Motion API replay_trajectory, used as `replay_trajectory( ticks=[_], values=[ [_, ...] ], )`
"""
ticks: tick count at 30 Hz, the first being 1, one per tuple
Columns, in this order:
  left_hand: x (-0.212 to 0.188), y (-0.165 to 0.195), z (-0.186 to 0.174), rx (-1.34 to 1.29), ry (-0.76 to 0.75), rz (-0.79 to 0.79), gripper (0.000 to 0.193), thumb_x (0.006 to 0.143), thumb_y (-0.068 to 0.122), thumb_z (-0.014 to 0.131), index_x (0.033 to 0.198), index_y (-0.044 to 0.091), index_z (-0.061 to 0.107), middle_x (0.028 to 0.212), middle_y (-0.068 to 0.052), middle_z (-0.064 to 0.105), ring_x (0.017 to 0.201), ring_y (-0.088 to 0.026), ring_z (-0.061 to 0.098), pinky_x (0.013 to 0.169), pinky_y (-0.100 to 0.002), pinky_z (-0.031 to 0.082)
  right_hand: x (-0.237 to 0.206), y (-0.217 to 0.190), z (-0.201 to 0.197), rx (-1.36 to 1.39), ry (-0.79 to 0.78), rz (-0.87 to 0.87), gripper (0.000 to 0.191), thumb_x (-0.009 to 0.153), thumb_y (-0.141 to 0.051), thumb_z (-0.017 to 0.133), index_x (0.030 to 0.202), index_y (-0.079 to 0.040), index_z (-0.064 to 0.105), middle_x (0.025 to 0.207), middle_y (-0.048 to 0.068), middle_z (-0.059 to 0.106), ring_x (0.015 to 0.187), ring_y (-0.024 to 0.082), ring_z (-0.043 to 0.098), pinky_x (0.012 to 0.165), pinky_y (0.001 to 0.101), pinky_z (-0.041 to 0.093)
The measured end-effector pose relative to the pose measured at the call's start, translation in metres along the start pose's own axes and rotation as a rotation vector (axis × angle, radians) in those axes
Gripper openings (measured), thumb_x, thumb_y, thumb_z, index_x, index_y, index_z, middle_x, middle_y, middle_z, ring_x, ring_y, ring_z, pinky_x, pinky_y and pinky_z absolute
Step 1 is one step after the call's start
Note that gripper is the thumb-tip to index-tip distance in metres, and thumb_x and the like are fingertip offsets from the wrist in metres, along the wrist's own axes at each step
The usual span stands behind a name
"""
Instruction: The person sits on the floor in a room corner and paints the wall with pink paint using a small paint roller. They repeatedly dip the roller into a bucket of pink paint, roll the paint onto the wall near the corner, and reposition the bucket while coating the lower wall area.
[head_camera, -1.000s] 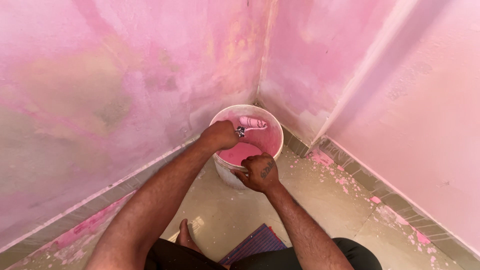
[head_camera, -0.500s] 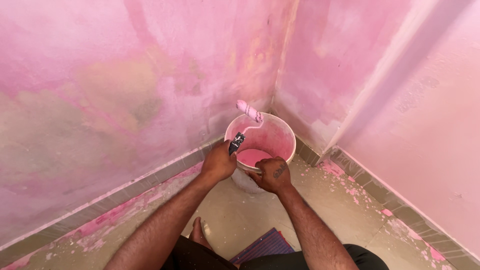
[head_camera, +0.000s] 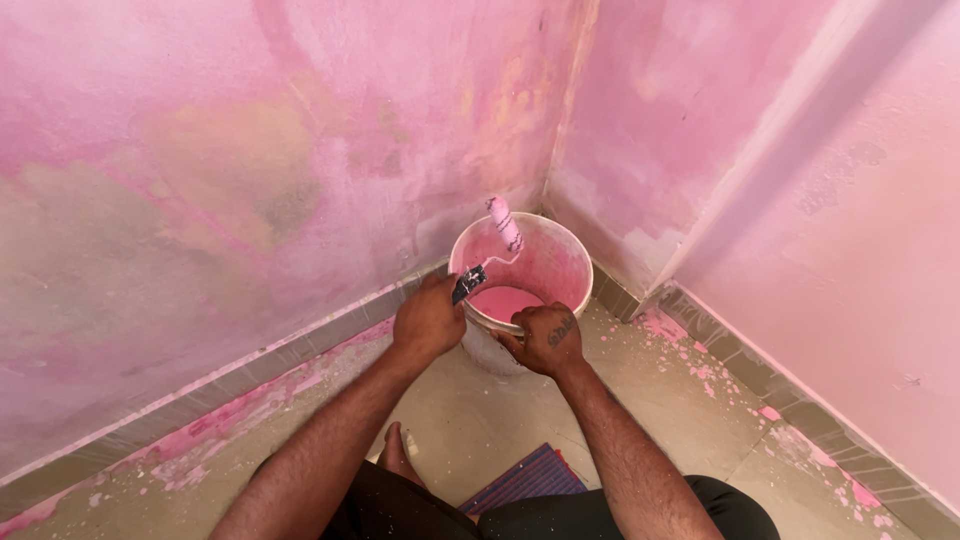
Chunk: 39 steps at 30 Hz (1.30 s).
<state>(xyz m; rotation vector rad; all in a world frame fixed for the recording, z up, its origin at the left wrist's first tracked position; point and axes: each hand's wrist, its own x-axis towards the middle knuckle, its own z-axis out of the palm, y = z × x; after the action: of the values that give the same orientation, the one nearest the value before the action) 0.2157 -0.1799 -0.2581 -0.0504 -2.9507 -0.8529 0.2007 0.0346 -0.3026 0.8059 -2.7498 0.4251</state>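
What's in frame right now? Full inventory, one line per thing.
paint bucket: 1, white outside, pink-coated inside, on the floor in the wall corner
paint: pink pool in the bucket bottom
mini roller: 1, pink sleeve, dark handle, raised over the bucket's far-left rim
walls: pink, patchy, meeting in a corner behind the bucket
floor: beige tile, pink splatter along the wall edges
mat: 1, striped purple and red, by the knees
foot: 1, bare, on the floor below the left arm
left hand: grip shut on the roller handle
right hand: grip on the bucket's near rim
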Motion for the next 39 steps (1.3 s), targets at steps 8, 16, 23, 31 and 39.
replay_trajectory(
  ticks=[8, 16, 23, 31, 39],
  values=[
    [0.032, -0.002, -0.003, 0.174, 0.058, 0.066, 0.034, 0.085, 0.008, 0.063, 0.118, 0.003, 0.064, 0.112, -0.022, 0.061, 0.096, -0.042, 0.069, 0.082, -0.052, 0.056, 0.000, 0.002, 0.002, 0.015, 0.019, 0.006, 0.044, 0.088, -0.052, 0.070, 0.075, -0.011, 0.075, 0.069, 0.008, 0.071, 0.069, 0.029, 0.068, 0.076, 0.0435, 0.050],
    [0.042, -0.007, 0.003, 0.242, 0.066, 0.073, 0.033, 0.082, 0.007, 0.066, 0.113, 0.000, 0.064, 0.112, -0.022, 0.061, 0.093, -0.041, 0.070, 0.077, -0.051, 0.058, 0.001, 0.005, 0.002, 0.013, 0.011, -0.001, 0.045, 0.089, -0.052, 0.070, 0.073, -0.011, 0.074, 0.067, 0.009, 0.070, 0.068, 0.030, 0.068, 0.076, 0.0437, 0.050],
    [0.055, -0.002, 0.015, 0.280, 0.082, 0.105, 0.035, 0.079, 0.006, 0.069, 0.113, -0.001, 0.064, 0.114, -0.022, 0.060, 0.091, -0.039, 0.071, 0.075, -0.049, 0.059, 0.000, 0.006, 0.003, 0.014, -0.003, 0.007, 0.044, 0.089, -0.052, 0.070, 0.073, -0.011, 0.074, 0.067, 0.008, 0.070, 0.068, 0.029, 0.067, 0.076, 0.0432, 0.049],
    [0.072, 0.012, 0.024, 0.290, 0.021, 0.090, 0.036, 0.082, 0.007, 0.067, 0.117, -0.001, 0.064, 0.115, -0.024, 0.061, 0.094, -0.040, 0.071, 0.078, -0.048, 0.059, 0.002, 0.007, 0.006, 0.009, -0.013, 0.013, 0.042, 0.088, -0.051, 0.070, 0.073, -0.012, 0.074, 0.067, 0.007, 0.070, 0.068, 0.028, 0.068, 0.077, 0.0429, 0.049],
    [0.072, 0.021, 0.023, 0.285, -0.052, 0.066, 0.039, 0.081, 0.008, 0.068, 0.119, 0.001, 0.063, 0.110, -0.023, 0.069, 0.101, -0.038, 0.071, 0.084, -0.048, 0.058, 0.003, 0.005, 0.008, 0.011, 0.002, -0.008, 0.039, 0.087, -0.048, 0.072, 0.072, -0.012, 0.074, 0.067, 0.006, 0.070, 0.067, 0.027, 0.068, 0.076, 0.0424, 0.050]
  ],
)
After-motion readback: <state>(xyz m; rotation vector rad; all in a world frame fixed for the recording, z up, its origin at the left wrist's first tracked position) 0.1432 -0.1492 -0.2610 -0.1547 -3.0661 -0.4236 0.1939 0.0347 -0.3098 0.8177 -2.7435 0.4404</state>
